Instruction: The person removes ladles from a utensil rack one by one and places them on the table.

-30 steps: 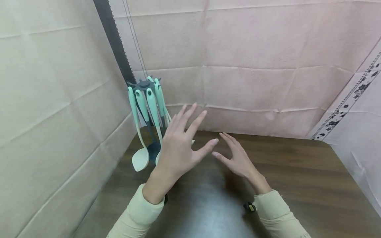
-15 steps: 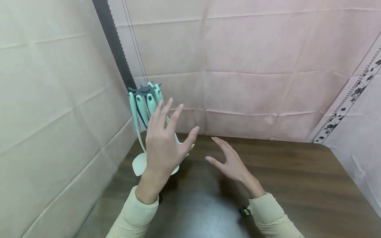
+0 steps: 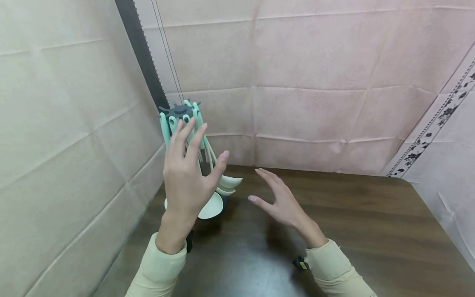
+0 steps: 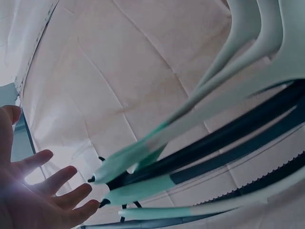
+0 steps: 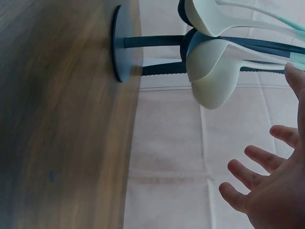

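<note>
A dark rotating-style utensil stand (image 3: 180, 109) at the table's back left carries several hanging kitchen utensils with mint-green handles (image 3: 163, 128). White ladle bowls (image 3: 231, 182) show low on its right side, and a round white utensil head (image 3: 211, 206) hangs in front. My left hand (image 3: 185, 177) is raised before the stand with fingers spread, hiding much of it; it holds nothing. Over the table to the right, my right hand (image 3: 280, 202) hovers with fingers extended and thumb apart. The right wrist view shows the stand's round base (image 5: 122, 44) on the table beyond that hand.
A brown wooden table (image 3: 356, 214) lies under both hands. Pale creased cloth (image 3: 315, 103) hangs behind it and along the left side (image 3: 74, 144). A dark strip (image 3: 142, 53) runs down the cloth at the back left corner.
Both hands have moved left, the left one farther, so that it now overlaps the utensil stand more. The ladle bowls on the stand's right have come into sight. The stand stays put.
</note>
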`<action>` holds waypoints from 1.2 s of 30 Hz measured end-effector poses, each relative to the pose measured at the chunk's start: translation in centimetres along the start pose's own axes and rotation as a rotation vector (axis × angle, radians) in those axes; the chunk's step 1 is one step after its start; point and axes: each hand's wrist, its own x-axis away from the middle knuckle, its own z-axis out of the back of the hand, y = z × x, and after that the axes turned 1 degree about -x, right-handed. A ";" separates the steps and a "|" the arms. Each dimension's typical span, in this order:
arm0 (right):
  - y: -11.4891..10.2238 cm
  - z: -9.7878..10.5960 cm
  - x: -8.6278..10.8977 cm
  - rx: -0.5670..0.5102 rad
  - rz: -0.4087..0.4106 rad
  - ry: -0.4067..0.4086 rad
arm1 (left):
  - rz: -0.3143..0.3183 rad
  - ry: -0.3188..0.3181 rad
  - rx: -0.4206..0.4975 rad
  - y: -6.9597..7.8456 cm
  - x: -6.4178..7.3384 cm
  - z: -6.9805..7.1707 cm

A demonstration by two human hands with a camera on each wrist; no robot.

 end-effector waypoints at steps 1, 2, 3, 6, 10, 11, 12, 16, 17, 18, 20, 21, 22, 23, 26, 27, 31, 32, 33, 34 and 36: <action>-0.2 0.0 0.0 0.000 0.004 0.001 | 0.005 0.015 0.008 -0.1 -0.1 0.1; -0.4 0.0 -0.1 -0.002 0.008 0.001 | 0.009 0.027 0.007 -0.3 -0.2 0.2; -0.6 -0.1 -0.1 -0.002 0.013 0.001 | 0.013 0.044 0.006 -0.4 -0.4 0.4; -1.2 -0.1 -0.2 -0.009 0.026 -0.003 | 0.031 0.096 -0.012 -0.9 -0.8 0.8; -2.0 -0.2 -0.4 -0.019 0.045 -0.009 | 0.054 0.146 -0.039 -1.6 -1.5 1.4; -2.1 -0.2 -0.4 -0.020 0.048 -0.009 | 0.060 0.151 -0.041 -1.8 -1.7 1.4; -2.3 -0.3 -0.4 -0.022 0.051 -0.012 | 0.064 0.153 -0.043 -1.9 -1.9 1.5; -2.8 -0.5 -0.7 -0.030 0.062 -0.019 | 0.089 0.132 -0.056 -2.4 -2.5 1.6; -2.9 -0.6 -0.7 -0.032 0.062 -0.021 | 0.098 0.122 -0.066 -2.4 -2.6 1.6; -3.0 -0.6 -0.8 -0.035 0.064 -0.024 | 0.113 0.113 -0.070 -2.5 -2.7 1.6; -3.1 -0.7 -0.9 -0.041 0.070 -0.027 | 0.145 0.094 -0.082 -2.6 -3.0 1.6; -3.2 -0.8 -1.0 -0.042 0.071 -0.030 | 0.162 0.083 -0.090 -2.6 -3.1 1.6; -3.2 -0.8 -1.0 -0.043 0.073 -0.032 | 0.178 0.071 -0.100 -2.6 -3.2 1.6; -3.3 -0.9 -1.0 -0.044 0.074 -0.033 | 0.190 0.060 -0.109 -2.6 -3.3 1.6; -3.4 -1.0 -1.1 -0.045 0.073 -0.039 | 0.221 0.027 -0.120 -2.7 -3.7 1.5; -3.4 -1.0 -1.2 -0.046 0.073 -0.041 | 0.230 0.016 -0.119 -2.7 -3.8 1.4; -3.5 -1.2 -1.3 -0.047 0.073 -0.045 | 0.254 -0.024 -0.100 -2.9 -4.4 1.1; -3.5 -1.3 -1.3 -0.047 0.076 -0.045 | 0.260 -0.031 -0.096 -2.9 -4.5 1.0; -3.5 -1.3 -1.3 -0.045 0.078 -0.046 | 0.267 -0.039 -0.094 -2.9 -4.6 1.0; -3.5 -1.4 -1.2 -0.046 0.081 -0.045 | 0.271 -0.044 -0.097 -3.0 -4.8 0.9; -3.5 -1.4 -1.2 -0.048 0.089 -0.046 | 0.275 -0.051 -0.109 -3.0 -5.1 0.8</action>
